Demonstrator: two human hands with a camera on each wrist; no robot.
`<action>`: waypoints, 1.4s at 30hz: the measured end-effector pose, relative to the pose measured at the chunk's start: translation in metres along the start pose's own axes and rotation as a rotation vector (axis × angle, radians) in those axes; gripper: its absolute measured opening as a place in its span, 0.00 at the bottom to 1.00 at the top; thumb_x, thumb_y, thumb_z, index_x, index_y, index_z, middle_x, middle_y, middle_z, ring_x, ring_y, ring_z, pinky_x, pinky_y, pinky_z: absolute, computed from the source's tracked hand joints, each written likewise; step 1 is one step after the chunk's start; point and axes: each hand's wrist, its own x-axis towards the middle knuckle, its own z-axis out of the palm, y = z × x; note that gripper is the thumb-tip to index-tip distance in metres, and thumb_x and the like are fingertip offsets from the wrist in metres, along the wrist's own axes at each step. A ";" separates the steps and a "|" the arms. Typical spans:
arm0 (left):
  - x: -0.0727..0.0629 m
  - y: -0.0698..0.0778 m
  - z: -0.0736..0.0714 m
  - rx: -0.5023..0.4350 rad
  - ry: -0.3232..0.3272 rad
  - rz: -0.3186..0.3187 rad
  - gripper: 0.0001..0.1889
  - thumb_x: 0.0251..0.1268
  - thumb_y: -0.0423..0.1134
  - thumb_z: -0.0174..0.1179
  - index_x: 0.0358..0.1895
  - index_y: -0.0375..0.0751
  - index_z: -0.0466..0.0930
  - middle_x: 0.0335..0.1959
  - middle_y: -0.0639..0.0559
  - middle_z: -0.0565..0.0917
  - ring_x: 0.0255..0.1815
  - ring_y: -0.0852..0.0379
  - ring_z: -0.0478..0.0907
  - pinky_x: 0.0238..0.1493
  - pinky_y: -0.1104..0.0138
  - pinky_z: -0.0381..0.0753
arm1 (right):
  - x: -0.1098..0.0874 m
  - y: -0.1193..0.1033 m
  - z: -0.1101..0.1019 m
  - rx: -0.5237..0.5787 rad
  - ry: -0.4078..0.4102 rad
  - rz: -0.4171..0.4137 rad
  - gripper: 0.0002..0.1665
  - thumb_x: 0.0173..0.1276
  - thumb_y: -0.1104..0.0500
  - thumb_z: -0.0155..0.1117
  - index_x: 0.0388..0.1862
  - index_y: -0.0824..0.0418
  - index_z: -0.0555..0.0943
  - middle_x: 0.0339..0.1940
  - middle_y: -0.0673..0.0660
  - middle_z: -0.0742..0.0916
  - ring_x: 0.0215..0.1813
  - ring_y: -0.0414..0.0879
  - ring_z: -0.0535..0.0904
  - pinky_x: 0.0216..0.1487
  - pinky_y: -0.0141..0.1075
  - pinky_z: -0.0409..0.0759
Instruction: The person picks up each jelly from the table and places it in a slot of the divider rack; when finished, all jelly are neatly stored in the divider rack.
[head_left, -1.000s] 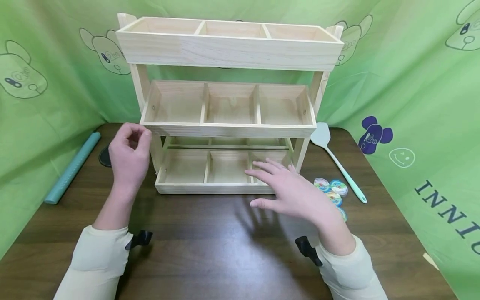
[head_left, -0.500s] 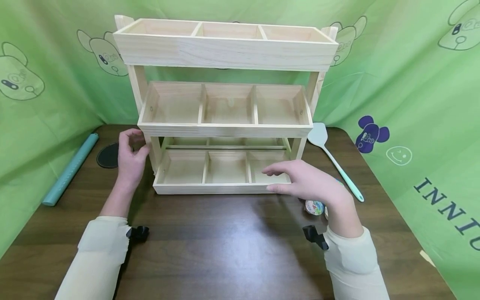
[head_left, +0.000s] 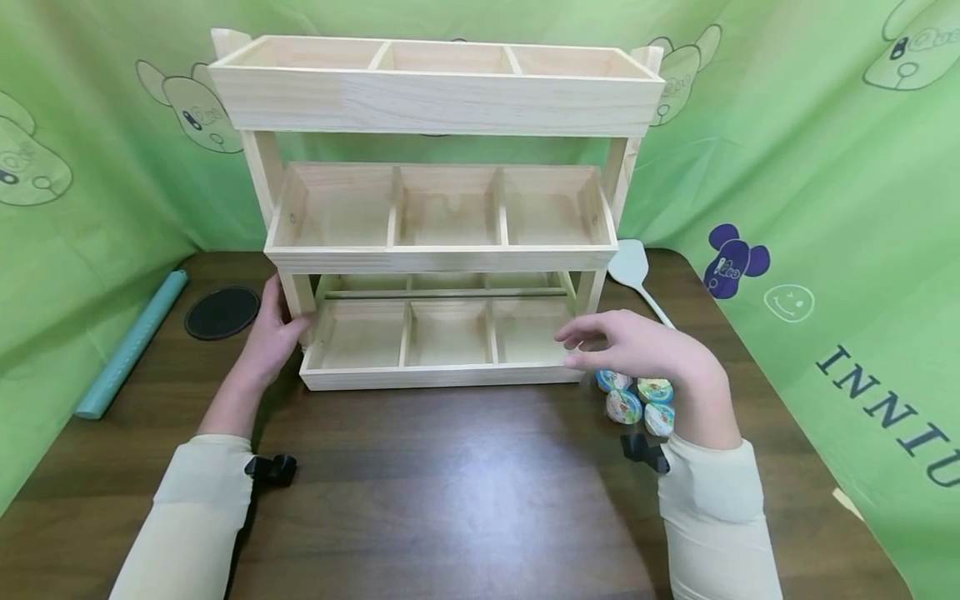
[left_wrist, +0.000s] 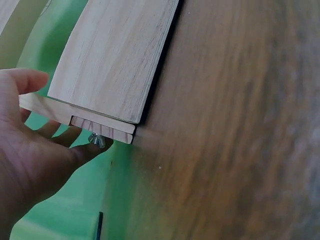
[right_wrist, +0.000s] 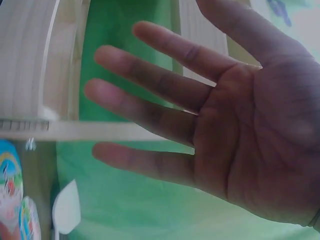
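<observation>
A pale wooden three-tier shelf rack (head_left: 435,102) stands on the dark wooden table, each tier split into compartments by dividers. At its lower left my left hand (head_left: 268,337) holds the left leg, thumb in front and fingers behind it. In the left wrist view the fingers of the left hand (left_wrist: 37,160) reach behind the leg beside a metal wing nut (left_wrist: 97,140). My right hand (head_left: 637,346) hovers near the right end of the bottom tier, holding nothing. Up close in the right wrist view, the right hand (right_wrist: 240,120) has its fingers spread apart.
Several small round tubs with colourful lids (head_left: 623,407) lie under and beside the right hand. Behind them is a pale spatula (head_left: 628,263). A black disc (head_left: 222,313) and a teal tube (head_left: 133,346) lie on the left. A green printed cloth (head_left: 810,167) encloses the table.
My left hand has come down from the middle tier's corner and taken hold of the left leg. The right hand has moved right, off the bottom tier, with its fingers drawn in a little.
</observation>
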 end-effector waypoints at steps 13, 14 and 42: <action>0.000 -0.012 0.001 0.057 -0.155 -0.116 0.42 0.69 0.23 0.48 0.79 0.29 0.31 0.77 0.26 0.48 0.74 0.34 0.52 0.71 0.40 0.57 | -0.013 0.050 -0.015 0.199 -0.017 0.010 0.27 0.68 0.52 0.72 0.63 0.59 0.81 0.59 0.56 0.85 0.61 0.49 0.79 0.59 0.37 0.77; 0.000 -0.013 0.000 0.061 -0.169 -0.119 0.42 0.70 0.23 0.47 0.79 0.29 0.30 0.78 0.27 0.47 0.75 0.34 0.51 0.71 0.40 0.56 | -0.014 0.053 -0.016 0.194 -0.010 0.003 0.26 0.68 0.52 0.72 0.63 0.59 0.81 0.59 0.55 0.85 0.61 0.49 0.79 0.59 0.36 0.77; -0.003 -0.015 0.000 0.074 -0.281 -0.183 0.37 0.77 0.31 0.41 0.82 0.36 0.32 0.81 0.34 0.36 0.77 0.37 0.41 0.74 0.41 0.47 | -0.069 0.153 -0.011 0.435 0.046 0.151 0.36 0.66 0.62 0.71 0.72 0.65 0.70 0.69 0.55 0.77 0.66 0.46 0.71 0.60 0.30 0.71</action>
